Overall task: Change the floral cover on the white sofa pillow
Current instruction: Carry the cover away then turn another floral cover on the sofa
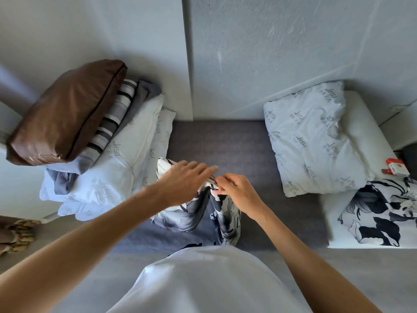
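- Right hand (234, 190) pinched floral cover (223, 213) edge; left hand (185, 179) flat, fingers straight, over it.
- Pillow stack (108, 163) crowded left; white pillow (313, 141) lay right on sofa (221, 141).

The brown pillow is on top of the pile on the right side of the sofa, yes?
Not quite. The head view shows the brown pillow on top of the pile on the left side of the sofa, not the right.
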